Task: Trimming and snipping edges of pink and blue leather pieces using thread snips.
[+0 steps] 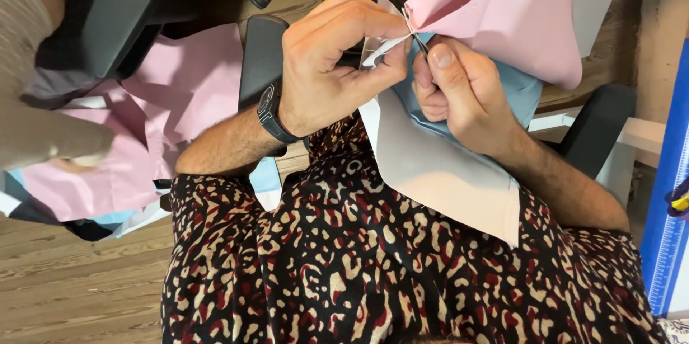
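Over the lap, seated on a chair with black armrests (262, 57):
Left hand (330, 57): fingers pinched shut on the edge of the pink fabric (502, 7); black watch (273, 111) on the wrist.
Right hand (452, 86): thumb and fingers closed on a thin dark needle-like tool (420, 44), touching the pinch point.
Pink fabric: held up between both hands, with blue fabric (520, 89) and a white layer (438, 172) hanging below.
Surroundings: more pink cloth (172, 100) draped at left; wooden floor (72, 294).

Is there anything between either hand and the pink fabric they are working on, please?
Nothing visible does. The left hand and right hand both already pinch the pink fabric where it bunches, with a thin dark needle-like tool at the right fingertips.
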